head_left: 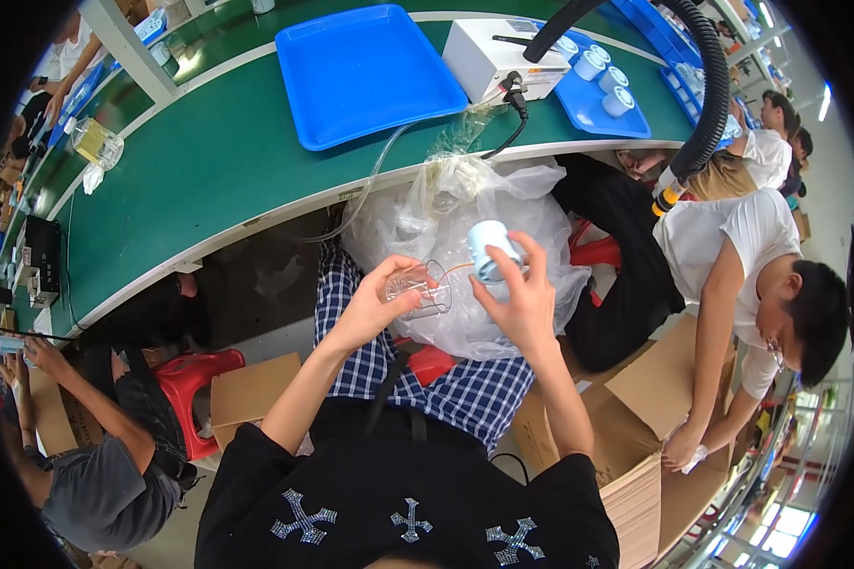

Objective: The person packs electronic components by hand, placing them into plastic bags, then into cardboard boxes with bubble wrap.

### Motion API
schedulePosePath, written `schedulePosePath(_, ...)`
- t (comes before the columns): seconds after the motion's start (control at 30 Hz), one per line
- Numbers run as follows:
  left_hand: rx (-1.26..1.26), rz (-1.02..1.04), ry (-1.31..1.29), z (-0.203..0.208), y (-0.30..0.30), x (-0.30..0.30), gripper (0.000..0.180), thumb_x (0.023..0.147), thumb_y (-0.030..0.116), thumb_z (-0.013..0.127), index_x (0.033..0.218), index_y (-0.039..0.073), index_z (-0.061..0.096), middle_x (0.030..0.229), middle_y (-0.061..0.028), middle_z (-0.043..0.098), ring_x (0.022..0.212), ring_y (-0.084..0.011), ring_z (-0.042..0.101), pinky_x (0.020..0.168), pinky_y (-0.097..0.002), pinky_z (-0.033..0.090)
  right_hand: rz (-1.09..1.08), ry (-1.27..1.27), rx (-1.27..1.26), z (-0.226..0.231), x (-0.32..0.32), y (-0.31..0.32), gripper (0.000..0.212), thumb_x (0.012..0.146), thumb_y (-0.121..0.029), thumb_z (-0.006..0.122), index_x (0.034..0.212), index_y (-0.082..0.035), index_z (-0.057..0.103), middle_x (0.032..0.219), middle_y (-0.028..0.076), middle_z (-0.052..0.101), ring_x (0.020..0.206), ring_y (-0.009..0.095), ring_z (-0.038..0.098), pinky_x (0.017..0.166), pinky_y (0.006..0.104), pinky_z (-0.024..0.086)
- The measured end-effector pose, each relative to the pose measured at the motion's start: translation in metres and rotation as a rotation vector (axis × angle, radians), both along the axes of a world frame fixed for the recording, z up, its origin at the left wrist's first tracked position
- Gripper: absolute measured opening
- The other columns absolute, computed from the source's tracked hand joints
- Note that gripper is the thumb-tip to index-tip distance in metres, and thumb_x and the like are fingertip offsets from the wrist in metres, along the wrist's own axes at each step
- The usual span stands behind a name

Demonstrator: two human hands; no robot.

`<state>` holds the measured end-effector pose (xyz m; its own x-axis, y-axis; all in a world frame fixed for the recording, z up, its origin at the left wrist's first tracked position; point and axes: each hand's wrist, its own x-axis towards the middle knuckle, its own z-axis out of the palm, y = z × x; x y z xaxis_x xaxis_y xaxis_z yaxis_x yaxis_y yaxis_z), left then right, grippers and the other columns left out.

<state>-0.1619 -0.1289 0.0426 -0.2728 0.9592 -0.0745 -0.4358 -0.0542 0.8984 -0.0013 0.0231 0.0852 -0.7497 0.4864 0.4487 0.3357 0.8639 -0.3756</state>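
Note:
My left hand (375,308) is closed around a clear, cup-shaped piece (425,289), tilted with its end toward the right. In my right hand (529,308) is a light-blue cylindrical part (491,248), gripped between thumb and fingers. A thin orange wire or strip (460,266) shows in the gap between the two pieces; where its ends attach I cannot make out. Both hands are above my lap, over a big translucent plastic bag (417,213) that hangs at the bench edge. Blue checked cloth (474,403) covers my legs.
On the green bench (209,161) lie a blue tray (365,81), a white box-shaped device (484,62) with cables, and a smaller blue tray (588,116) bearing several light-blue parts. A black hose (716,104) arches overhead. At right, a co-worker (745,237) reaches into a cardboard box (626,417).

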Motion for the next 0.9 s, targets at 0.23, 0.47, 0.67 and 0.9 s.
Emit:
schedulePosePath(0.23,-0.226,0.004,0.033,0.003,-0.008,-0.013,0.036,0.092,0.032,0.050,0.115,0.005,0.049,0.102,-0.0087,0.059,0.085,-0.0135,0.059,0.067,-0.0264,0.047,0.498,0.060,-0.334,0.001,0.005,-0.018,0.052,0.065,-0.006,0.072,0.114,-0.013,0.056,0.126,0.013,0.048,0.100,0.029,0.056,0.076,0.0333,0.052)
schedulePosePath(0.47,-0.090,-0.350,0.128,0.031,-0.002,-0.005,0.044,0.092,0.032,0.047,0.124,0.004,0.036,0.086,-0.0073,0.055,0.066,-0.0083,0.056,0.048,-0.0196,0.045,0.419,-0.001,-0.681,0.000,0.011,-0.023,0.076,0.065,-0.013,0.078,0.131,-0.006,0.042,0.130,0.013,0.048,0.112,0.027,0.050,0.091,0.0355,0.042)
schedulePosePath(0.67,-0.129,-0.341,-0.110,0.032,-0.002,0.011,0.044,0.091,0.037,0.045,0.114,0.001,0.041,0.081,-0.0089,0.058,0.046,-0.0125,0.056,0.042,-0.0215,0.046,0.422,0.022,-0.775,0.021,0.018,-0.022,0.080,0.064,-0.027,0.078,0.133,-0.006,0.043,0.130,0.009,0.050,0.116,0.022,0.046,0.095,0.0351,0.037)
schedulePosePath(0.9,-0.080,-0.203,-0.040,0.023,-0.001,0.032,0.030,0.095,0.031,0.043,0.103,0.003,0.045,0.076,-0.0038,0.053,0.051,-0.0064,0.050,0.045,-0.0190,0.040,0.360,-0.021,-0.883,0.019,0.031,-0.025,0.081,0.065,-0.028,0.078,0.132,-0.004,0.042,0.130,0.011,0.050,0.099,0.019,0.058,0.087,0.0327,0.043)
